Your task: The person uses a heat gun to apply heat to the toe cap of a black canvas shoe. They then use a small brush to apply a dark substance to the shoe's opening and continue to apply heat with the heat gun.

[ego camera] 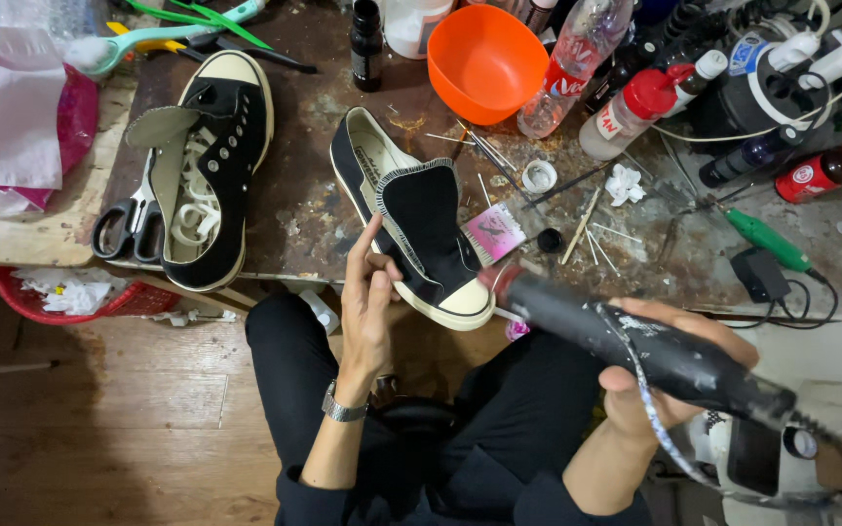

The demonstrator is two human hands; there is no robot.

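The stained, cluttered brown wooden workbench (304, 209) carries everything here. On its left lies a black canvas low-top sneaker with a cream rubber sole and loose white laces (209, 166), just beside black-handled scissors (127, 226). At the back stands an orange plastic bowl (484, 58), with a clear plastic bottle (577, 63) close on its right.

At the near edge of the bench sits a second black canvas sneaker with its tongue folded up and a cream toe cap (419, 229), its toe overhanging toward the person's lap. The left hand (367, 302) steadies it, fingertips pressed against the sole's side near the tongue, fingers curled but not wrapped fully round. The right hand (669, 365) is closed firmly about a black, paint-flecked handheld rotary tool (626, 341), whose tip reaches right up to the toe cap; whether it touches cannot be told.

The step in hand looks like working the toe's rubber edge. The next move would call for a steady shoe and a light, controlled tip along the sole line
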